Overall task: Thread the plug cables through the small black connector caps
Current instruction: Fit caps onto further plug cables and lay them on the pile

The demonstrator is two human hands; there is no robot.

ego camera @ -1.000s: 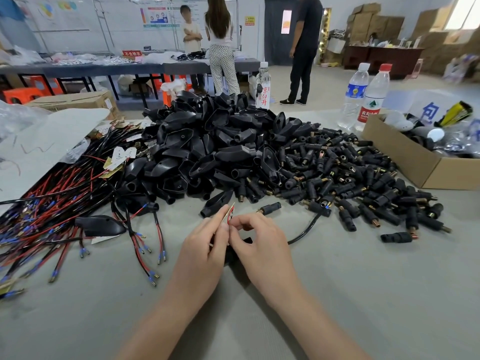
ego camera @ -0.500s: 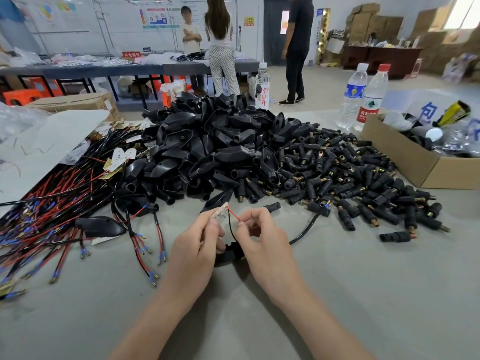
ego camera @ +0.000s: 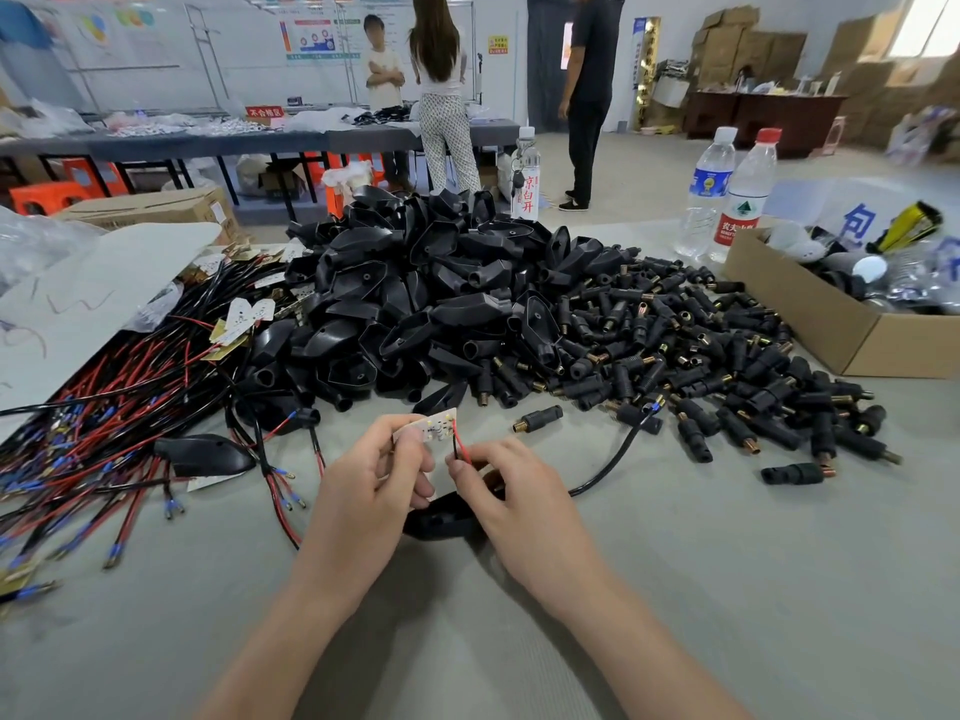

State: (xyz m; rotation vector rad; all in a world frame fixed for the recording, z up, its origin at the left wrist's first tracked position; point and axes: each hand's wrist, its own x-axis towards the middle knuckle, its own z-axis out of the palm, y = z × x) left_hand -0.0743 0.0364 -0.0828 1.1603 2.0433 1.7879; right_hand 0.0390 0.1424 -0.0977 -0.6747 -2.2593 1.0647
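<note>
My left hand [ego camera: 371,485] pinches a small white circuit board [ego camera: 434,427] held up over the table. My right hand [ego camera: 511,493] pinches the red and black wires [ego camera: 457,445] that run from that board. Under both hands lies a black shell-shaped housing [ego camera: 439,519], partly hidden. A black cable [ego camera: 610,462] curves away from my right hand to the right, ending at a blue-tipped lead among the caps. Several small black connector caps [ego camera: 727,356] with brass ends lie heaped at centre right; one loose cap [ego camera: 537,419] lies just beyond my hands.
A big heap of black housings [ego camera: 415,304] fills the middle. Red and black wires with blue terminals [ego camera: 104,433] spread at left. A cardboard box [ego camera: 831,324] stands at right, water bottles [ego camera: 727,194] behind it. Three people stand by a far table [ego camera: 208,140].
The white board has come further into view, lifted a little and turned flat towards me between my left fingers. My right fingers now hold its wires slightly apart from the left hand.
</note>
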